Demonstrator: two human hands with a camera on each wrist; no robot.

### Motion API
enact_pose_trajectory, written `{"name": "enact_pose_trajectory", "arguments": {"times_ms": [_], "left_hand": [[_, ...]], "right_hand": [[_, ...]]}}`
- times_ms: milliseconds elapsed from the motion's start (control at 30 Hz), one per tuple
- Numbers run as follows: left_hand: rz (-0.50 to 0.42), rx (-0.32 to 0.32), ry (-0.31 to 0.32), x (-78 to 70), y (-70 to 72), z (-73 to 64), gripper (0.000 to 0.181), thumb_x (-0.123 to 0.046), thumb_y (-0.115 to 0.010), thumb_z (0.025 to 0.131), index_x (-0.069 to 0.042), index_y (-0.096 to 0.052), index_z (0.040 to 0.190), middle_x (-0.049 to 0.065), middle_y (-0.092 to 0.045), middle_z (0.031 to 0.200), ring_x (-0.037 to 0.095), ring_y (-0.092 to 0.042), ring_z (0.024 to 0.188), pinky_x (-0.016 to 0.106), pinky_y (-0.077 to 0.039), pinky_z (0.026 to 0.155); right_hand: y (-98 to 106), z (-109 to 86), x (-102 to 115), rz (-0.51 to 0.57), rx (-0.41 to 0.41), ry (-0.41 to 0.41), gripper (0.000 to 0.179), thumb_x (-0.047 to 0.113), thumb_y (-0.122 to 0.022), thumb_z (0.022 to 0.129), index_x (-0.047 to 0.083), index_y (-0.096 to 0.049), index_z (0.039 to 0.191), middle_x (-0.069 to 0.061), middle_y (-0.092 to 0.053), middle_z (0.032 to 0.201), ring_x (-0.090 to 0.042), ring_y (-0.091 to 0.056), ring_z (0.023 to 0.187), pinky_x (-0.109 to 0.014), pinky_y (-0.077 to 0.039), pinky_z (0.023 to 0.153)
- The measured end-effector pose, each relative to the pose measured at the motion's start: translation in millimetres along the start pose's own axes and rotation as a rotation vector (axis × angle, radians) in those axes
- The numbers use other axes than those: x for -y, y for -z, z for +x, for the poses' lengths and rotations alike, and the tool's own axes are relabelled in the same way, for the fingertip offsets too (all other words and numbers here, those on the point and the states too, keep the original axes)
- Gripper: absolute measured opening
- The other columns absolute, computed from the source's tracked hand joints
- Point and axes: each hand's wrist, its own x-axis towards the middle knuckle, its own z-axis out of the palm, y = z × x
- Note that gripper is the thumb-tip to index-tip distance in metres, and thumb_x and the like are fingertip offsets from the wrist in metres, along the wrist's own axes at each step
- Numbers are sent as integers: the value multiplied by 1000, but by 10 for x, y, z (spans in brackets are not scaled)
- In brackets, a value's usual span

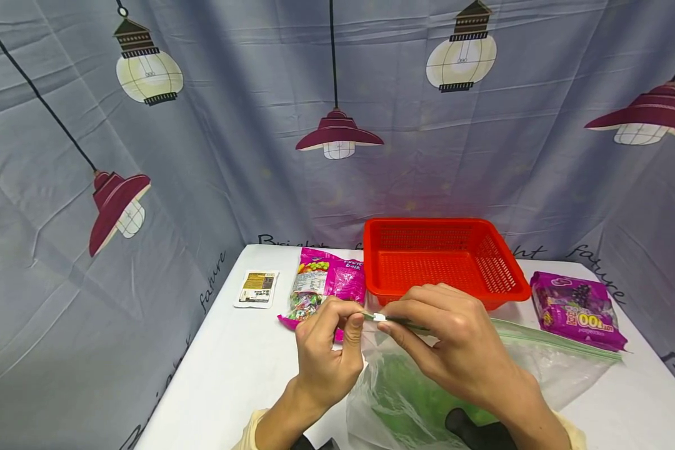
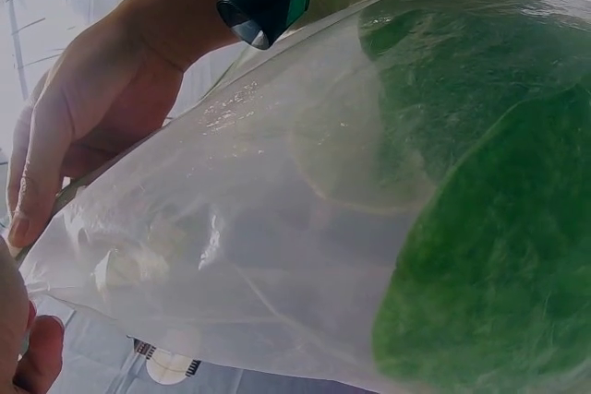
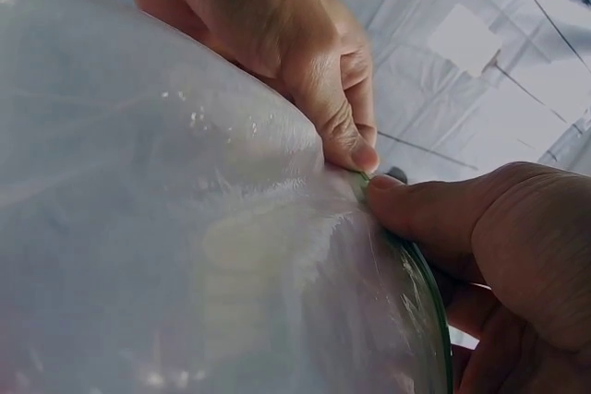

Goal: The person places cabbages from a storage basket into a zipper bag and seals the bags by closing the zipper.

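Note:
A large clear zip bag (image 1: 562,362) with a green zip strip (image 1: 551,338) stands in front of me, something soft and green (image 2: 503,256) inside it. My left hand (image 1: 330,353) pinches the strip's left end between thumb and forefinger. Close beside it, my right hand (image 1: 461,340) grips the strip at a small white slider (image 1: 379,317). In the right wrist view the two thumbs almost meet on the green edge. The bag's film bulges below both hands and fills much of the left wrist view.
A red plastic basket (image 1: 371,269) stands at the back of the white table (image 1: 225,387). Left of it lie a pink candy bag (image 1: 345,281) and a small white packet (image 1: 257,289). A purple packet (image 1: 576,309) lies on the right. Printed grey curtains (image 1: 247,169) surround the table.

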Motion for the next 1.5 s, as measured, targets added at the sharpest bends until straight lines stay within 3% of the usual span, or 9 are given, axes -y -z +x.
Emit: {"name": "enact_pose_trajectory", "arguments": {"times_ms": [1100,1367,1500], "left_hand": [[-17,-20,18,26,40,-43,19,-11,-56,100,-1,-60,85,5,-59,72,9,-46,55,13,-40,51],[-4,-16,17,30,59,-54,18,-10,-56,100,-1,-60,85,3,-58,72,8,-46,56,14,-39,50],[7,-18,28,31,57,-58,19,-12,-56,100,-2,-60,85,2,-57,71,8,-45,55,13,-39,50]], "right_hand": [[95,-114,-42,-28,9,-24,31,38,-58,98,13,-75,89,8,-68,81,-7,-58,67,-20,-48,64],[128,-159,-66,-5,43,-40,19,31,-67,94,14,-75,93,8,-68,83,-7,-58,69,-19,-48,66],[141,-170,-63,-14,36,-45,25,35,-63,96,14,-75,92,8,-68,84,-7,-59,70,-19,-49,67]]}}
